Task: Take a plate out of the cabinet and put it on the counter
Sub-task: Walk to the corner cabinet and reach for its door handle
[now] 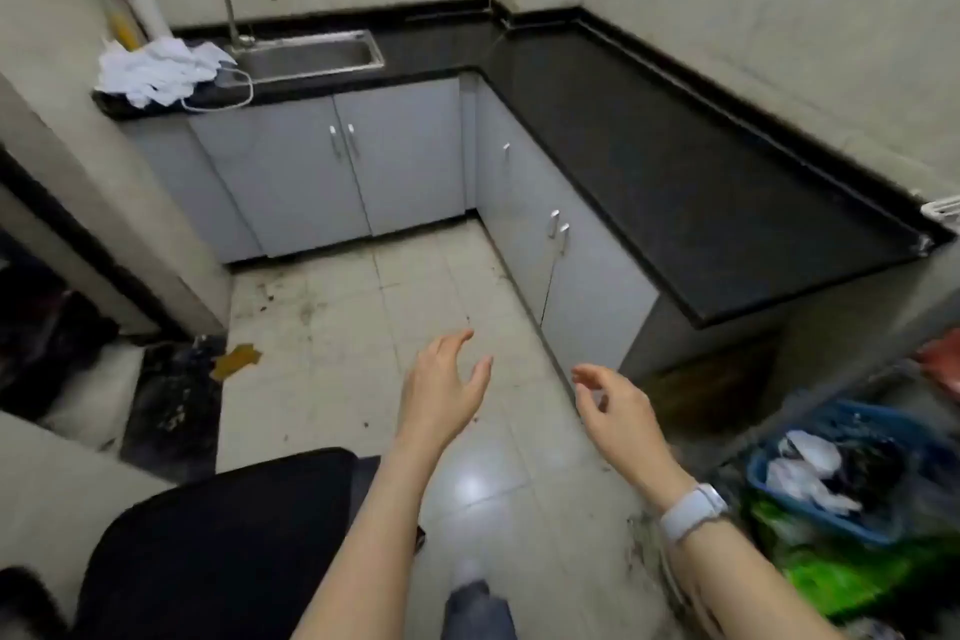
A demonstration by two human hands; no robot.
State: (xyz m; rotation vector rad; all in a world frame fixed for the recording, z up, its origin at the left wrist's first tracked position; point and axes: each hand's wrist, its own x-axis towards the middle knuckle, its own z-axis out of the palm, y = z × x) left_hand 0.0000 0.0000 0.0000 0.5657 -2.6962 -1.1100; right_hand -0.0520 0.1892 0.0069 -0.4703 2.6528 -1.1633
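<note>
The black counter (701, 182) lies bare; closed grey cabinet doors (566, 276) block the way inside.

Sink (311, 55) set in counter (675, 172) at far left end, faucet (236, 0) behind it, crumpled cloth (161, 68) at left edge. Cabinet doors (343, 172) below counter along both runs. Basket (831, 473) on floor (363, 379), near right.

The counter (675, 161) looks like polished black stone, glossy. Below it the cabinet (582, 276) doors are smooth matt grey with small shiny metal handles (558, 226). At upper left, the sink (311, 55) and tap (234, 0) are brushed metal, beside crumpled white cloth (161, 70). The floor (337, 353) tiles are glazed, stained. At lower right a blue plastic basket (831, 525).
</note>
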